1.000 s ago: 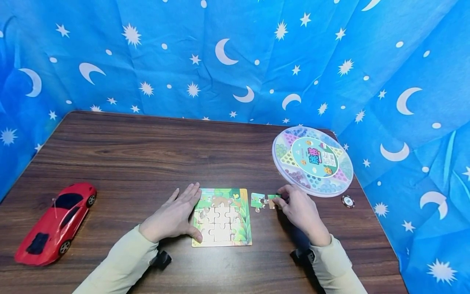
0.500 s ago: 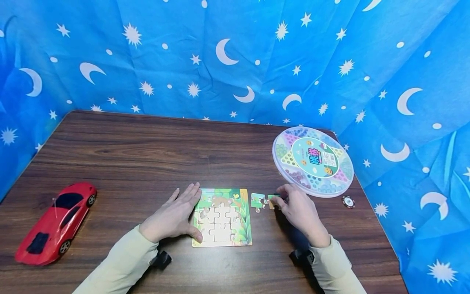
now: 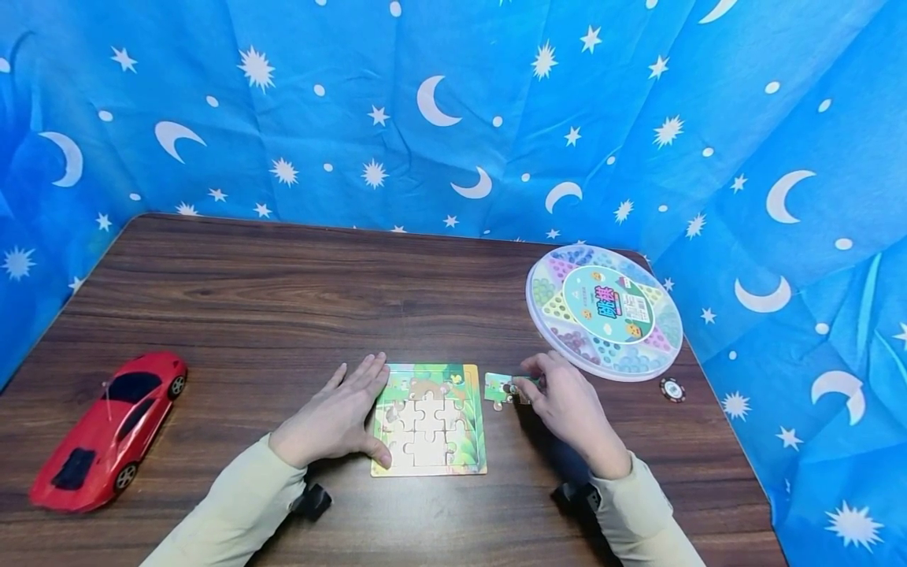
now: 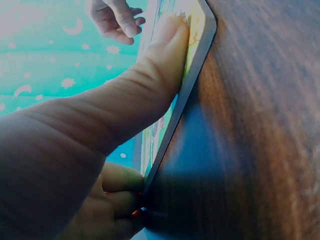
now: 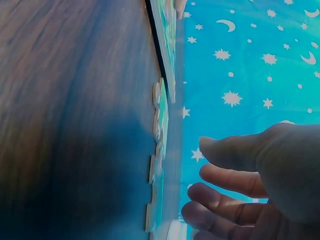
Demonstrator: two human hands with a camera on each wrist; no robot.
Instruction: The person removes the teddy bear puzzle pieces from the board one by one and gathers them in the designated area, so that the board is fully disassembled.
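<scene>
A square jigsaw puzzle board [image 3: 471, 386] with a green and yellow printed border lies flat on the table. Several pieces sit in its frame; glare washes out the middle. My left hand [image 3: 329, 417] rests at the board's left side, fingers stretched along the edge, thumb on the front left corner. To the right of the board lie a green puzzle piece [image 3: 498, 386] and another, partly hidden puzzle piece [image 3: 525, 396]. Over them hovers my right hand [image 3: 570, 409]. In the right wrist view its loosely bent fingers [image 5: 220, 200] hold nothing, apart from the pieces on the table.
A round Chinese checkers box [image 3: 605, 311] stands at the right, behind my right hand. Beside it lies a poker chip [image 3: 671, 389]. A red toy car [image 3: 109, 433] is at the left of the wooden table [image 3: 283, 299]. A blue star-and-moon cloth [image 3: 383, 79] hangs behind.
My right hand has shifted slightly left, from the farther loose piece toward the green one, and its fingers have come off the piece. The left hand and the board have stayed still.
</scene>
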